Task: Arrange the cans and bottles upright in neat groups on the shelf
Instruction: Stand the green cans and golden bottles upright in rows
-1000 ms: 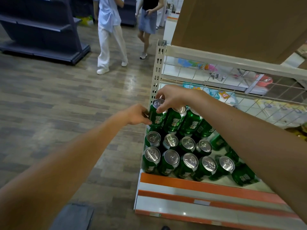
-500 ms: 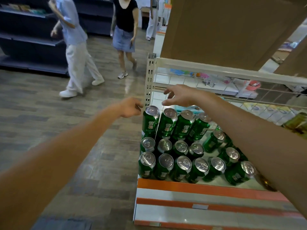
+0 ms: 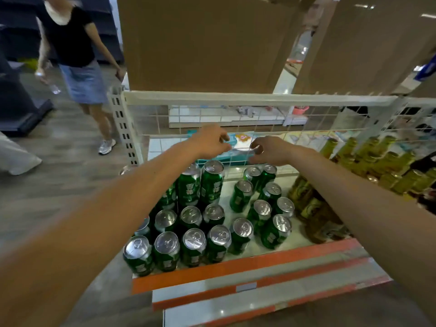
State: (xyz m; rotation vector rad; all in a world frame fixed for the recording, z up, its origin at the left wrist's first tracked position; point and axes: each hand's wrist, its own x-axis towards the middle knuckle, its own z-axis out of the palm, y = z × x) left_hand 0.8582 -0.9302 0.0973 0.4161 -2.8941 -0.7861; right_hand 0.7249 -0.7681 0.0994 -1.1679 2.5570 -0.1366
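Cardboard boxes (image 3: 200, 43) rest on top of the shelf (image 3: 236, 265), whose orange-edged bottom deck carries the goods. Green cans (image 3: 191, 234) stand upright in packed rows at its left end. A looser cluster of cans (image 3: 262, 208) stands just beside them, and yellow bottles (image 3: 368, 161) crowd the right. The left hand (image 3: 210, 145) and right hand (image 3: 269, 149) hover near each other above the rear cans, in front of the wire mesh (image 3: 259, 123). Their fingers (image 3: 219, 134) are loosely curled and grip nothing.

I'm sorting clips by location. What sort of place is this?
Probably a shop, or a mock-up of one: a display shelf with a wire-mesh back holds rows of green cans and yellow bottles, and dark shelving stands across the aisle.
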